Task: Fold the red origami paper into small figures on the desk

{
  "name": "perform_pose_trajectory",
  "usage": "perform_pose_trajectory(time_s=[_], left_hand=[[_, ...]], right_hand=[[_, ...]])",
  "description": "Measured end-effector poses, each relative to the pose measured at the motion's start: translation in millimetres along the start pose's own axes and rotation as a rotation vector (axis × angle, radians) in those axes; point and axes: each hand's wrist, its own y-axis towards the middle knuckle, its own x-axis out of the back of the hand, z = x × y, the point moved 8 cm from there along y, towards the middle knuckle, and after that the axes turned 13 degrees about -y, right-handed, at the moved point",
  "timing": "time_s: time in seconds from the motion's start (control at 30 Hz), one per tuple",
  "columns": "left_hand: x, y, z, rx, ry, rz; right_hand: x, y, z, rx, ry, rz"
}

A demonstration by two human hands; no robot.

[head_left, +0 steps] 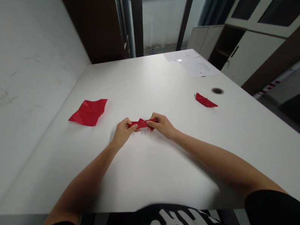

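Note:
Between my two hands is a folded red paper boat (142,123), held level, with a small peak standing up at its middle. My left hand (125,130) pinches its left end, thumb on the near side. At the right end, my right hand (160,124) grips it the same way. The fingers behind the paper are partly hidden. To the left lies a creased sheet of red paper (89,112), opened out with raised corners. Over on the right rests another folded red paper boat (205,100), tilted on its side.
The white table (139,83) meets a wall (22,72) along its left side. Papers (196,65) lie at the far right, and a round cable hole (217,91) sits beside the right-hand boat. Cabinets (255,52) stand beyond the right edge.

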Motion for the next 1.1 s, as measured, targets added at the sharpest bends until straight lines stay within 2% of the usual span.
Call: perform_pose_trajectory(time_s=[0.17, 0.3, 0.53, 0.67, 0.8, 0.97, 1.1], left_hand=[[-3.8, -3.6, 0.6, 0.056, -0.084, -0.059], [-7.5, -4.7, -2.2, 0.051, -0.105, -0.076], [-7.3, -6.2, -12.4, -0.064, 0.055, -0.089], [-3.9, -5.9, -7.0, -0.050, -0.024, -0.119], [-7.0, -5.0, -3.8, -0.002, -0.103, -0.065], [-14.6, -9.4, -22.3, -0.135, 0.015, -0.002], [-19.7, -12.2, -27.2, -0.165, -0.042, 0.020]], right_hand=[[0.5, -2.2, 4.5, -0.011, 0.020, -0.055], [0.2, -2.3, 4.7, -0.016, 0.073, -0.081], [-10.3, -2.5, -13.4, -0.191, 0.122, 0.026], [-13.8, -4.3, -2.3, -0.093, 0.069, 0.041], [-16.4, -6.2, 4.9, -0.041, 0.086, 0.049], [-19.3, -5.2, -4.1, -0.108, 0.158, 0.059], [-21.9, -4.7, -5.4, -0.111, 0.177, 0.076]])
